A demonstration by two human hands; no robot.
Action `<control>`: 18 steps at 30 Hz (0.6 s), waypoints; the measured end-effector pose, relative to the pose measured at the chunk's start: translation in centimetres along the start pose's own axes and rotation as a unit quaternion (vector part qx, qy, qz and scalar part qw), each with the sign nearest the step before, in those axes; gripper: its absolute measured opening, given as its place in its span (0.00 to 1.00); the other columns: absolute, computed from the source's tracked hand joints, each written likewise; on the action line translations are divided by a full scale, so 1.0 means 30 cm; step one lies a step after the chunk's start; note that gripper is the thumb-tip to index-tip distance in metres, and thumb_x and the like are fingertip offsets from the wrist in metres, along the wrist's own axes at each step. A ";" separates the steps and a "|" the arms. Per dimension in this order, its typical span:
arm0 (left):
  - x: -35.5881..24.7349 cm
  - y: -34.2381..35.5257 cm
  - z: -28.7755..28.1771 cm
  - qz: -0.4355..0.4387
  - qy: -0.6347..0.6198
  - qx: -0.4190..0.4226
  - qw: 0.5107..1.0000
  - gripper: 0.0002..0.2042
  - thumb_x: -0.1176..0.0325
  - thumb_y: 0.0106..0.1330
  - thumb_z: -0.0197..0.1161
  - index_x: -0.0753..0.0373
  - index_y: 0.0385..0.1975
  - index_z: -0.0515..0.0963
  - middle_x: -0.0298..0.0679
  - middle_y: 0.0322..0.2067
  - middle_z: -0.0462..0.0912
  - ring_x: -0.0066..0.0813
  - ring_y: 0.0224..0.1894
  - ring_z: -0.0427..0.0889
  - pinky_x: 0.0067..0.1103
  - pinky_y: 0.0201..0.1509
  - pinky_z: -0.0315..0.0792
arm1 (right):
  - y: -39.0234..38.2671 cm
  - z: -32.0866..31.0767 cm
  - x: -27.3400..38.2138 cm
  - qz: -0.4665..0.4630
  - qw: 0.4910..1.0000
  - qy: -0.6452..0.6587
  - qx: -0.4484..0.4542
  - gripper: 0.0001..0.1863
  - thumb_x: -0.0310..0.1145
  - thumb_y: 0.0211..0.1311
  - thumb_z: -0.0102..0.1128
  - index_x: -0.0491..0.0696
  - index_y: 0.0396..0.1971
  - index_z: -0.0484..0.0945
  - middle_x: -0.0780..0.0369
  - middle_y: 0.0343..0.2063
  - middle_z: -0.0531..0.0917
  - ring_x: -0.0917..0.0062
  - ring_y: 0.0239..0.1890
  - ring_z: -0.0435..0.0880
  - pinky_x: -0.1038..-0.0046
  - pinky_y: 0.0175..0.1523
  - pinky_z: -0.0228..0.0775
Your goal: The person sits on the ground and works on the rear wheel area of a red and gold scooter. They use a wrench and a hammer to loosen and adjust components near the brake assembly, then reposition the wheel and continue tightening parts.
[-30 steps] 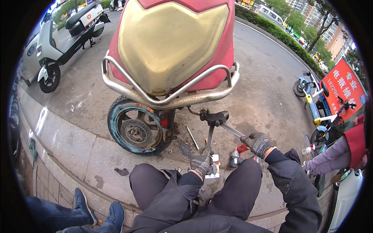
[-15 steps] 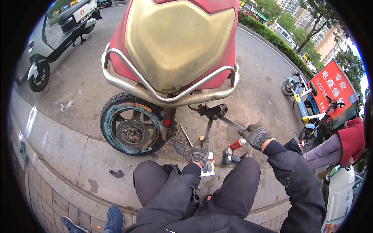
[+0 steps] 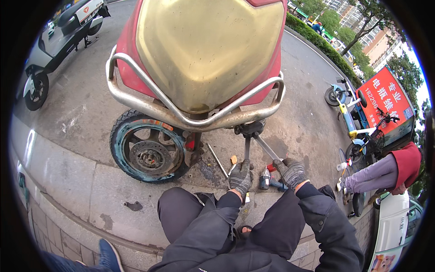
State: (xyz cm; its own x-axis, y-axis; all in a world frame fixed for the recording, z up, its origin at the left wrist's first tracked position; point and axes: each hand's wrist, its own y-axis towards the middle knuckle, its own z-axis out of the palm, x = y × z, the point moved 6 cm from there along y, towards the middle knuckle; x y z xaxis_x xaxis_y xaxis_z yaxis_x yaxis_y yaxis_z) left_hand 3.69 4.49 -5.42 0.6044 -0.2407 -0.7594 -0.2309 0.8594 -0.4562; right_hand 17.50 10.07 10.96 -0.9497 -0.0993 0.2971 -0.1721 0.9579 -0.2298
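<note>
My left hand [image 3: 240, 177], in a grey knit glove, is closed around the lower end of a long flat steel wrench [image 3: 247, 148]. A second wrench [image 3: 266, 147] slants down into the closed fingers of my gloved right hand [image 3: 292, 173]. The upper ends of both meet at a dark, greasy metal part [image 3: 250, 128] under the scooter's tubular bumper [image 3: 195, 119]; that part covers their heads. To the left of my hands is the scooter's front wheel [image 3: 149, 155], with its brake disc facing me. The red and gold scooter body [image 3: 208, 50] rises above.
A thin metal rod [image 3: 217, 159] lies beside the wheel. A grey-blue power tool [image 3: 266, 179] and a partly covered red can [image 3: 271, 167] are between my hands. A dark metal piece [image 3: 133, 206] rests on the kerb. Someone in red [image 3: 405, 165] is at the right; a blue shoe [image 3: 108, 255] shows lower left.
The two handles have swung closer together. My right hand has moved left and slightly down, now partly covering the red can; my left hand has shifted slightly right.
</note>
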 end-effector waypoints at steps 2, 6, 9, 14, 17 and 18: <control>0.015 0.048 -0.005 0.086 0.048 -0.025 0.995 0.15 0.56 0.71 0.54 0.61 0.31 0.77 0.32 0.17 0.73 0.21 0.15 0.68 0.23 0.18 0.62 | -0.005 -0.018 0.017 -0.006 0.999 -0.041 0.018 0.30 0.56 0.64 0.51 0.40 0.34 0.82 0.46 0.23 0.81 0.53 0.31 0.82 0.58 0.38 0.71; 0.023 0.100 -0.032 0.146 0.157 -0.065 0.975 0.16 0.57 0.71 0.56 0.64 0.29 0.78 0.33 0.19 0.76 0.22 0.22 0.72 0.23 0.28 0.67 | -0.019 -0.103 0.076 0.004 0.999 -0.053 0.009 0.27 0.50 0.64 0.54 0.37 0.36 0.81 0.45 0.23 0.80 0.55 0.29 0.83 0.60 0.36 0.72; -0.004 0.093 -0.036 0.175 0.172 -0.076 0.966 0.16 0.56 0.71 0.55 0.63 0.29 0.78 0.33 0.19 0.76 0.22 0.23 0.72 0.23 0.28 0.67 | -0.038 -0.122 0.129 0.000 0.996 -0.087 0.005 0.26 0.50 0.63 0.54 0.37 0.36 0.81 0.44 0.25 0.80 0.54 0.31 0.82 0.60 0.38 0.72; -0.059 0.056 -0.033 0.181 0.149 -0.071 0.970 0.18 0.53 0.70 0.55 0.63 0.29 0.78 0.42 0.20 0.78 0.36 0.24 0.76 0.30 0.31 0.68 | -0.066 -0.127 0.159 -0.013 0.995 -0.102 0.016 0.25 0.48 0.65 0.53 0.37 0.38 0.80 0.45 0.25 0.81 0.55 0.31 0.83 0.60 0.38 0.72; -0.008 0.034 -0.035 0.006 -0.052 0.017 0.998 0.16 0.56 0.69 0.59 0.64 0.29 0.78 0.33 0.15 0.74 0.21 0.17 0.71 0.22 0.21 0.64 | -0.065 -0.125 0.122 -0.024 0.997 -0.068 0.010 0.24 0.48 0.65 0.53 0.37 0.36 0.80 0.47 0.23 0.81 0.58 0.28 0.83 0.62 0.35 0.72; -0.006 0.028 -0.050 -0.014 -0.031 0.011 0.999 0.14 0.58 0.69 0.59 0.62 0.28 0.77 0.31 0.16 0.73 0.19 0.15 0.69 0.20 0.17 0.61 | -0.063 -0.107 0.099 -0.017 0.999 -0.028 0.023 0.22 0.46 0.66 0.54 0.38 0.36 0.80 0.51 0.21 0.81 0.64 0.24 0.83 0.64 0.32 0.72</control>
State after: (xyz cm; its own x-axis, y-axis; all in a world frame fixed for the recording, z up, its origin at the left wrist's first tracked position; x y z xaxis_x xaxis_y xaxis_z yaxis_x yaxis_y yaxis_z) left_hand 2.23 4.58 -6.37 0.6560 -0.2367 -0.7167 -0.1967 0.8631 -0.4652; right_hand 15.84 8.83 15.25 -0.9559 -0.1485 0.2535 -0.2160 0.9401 -0.2638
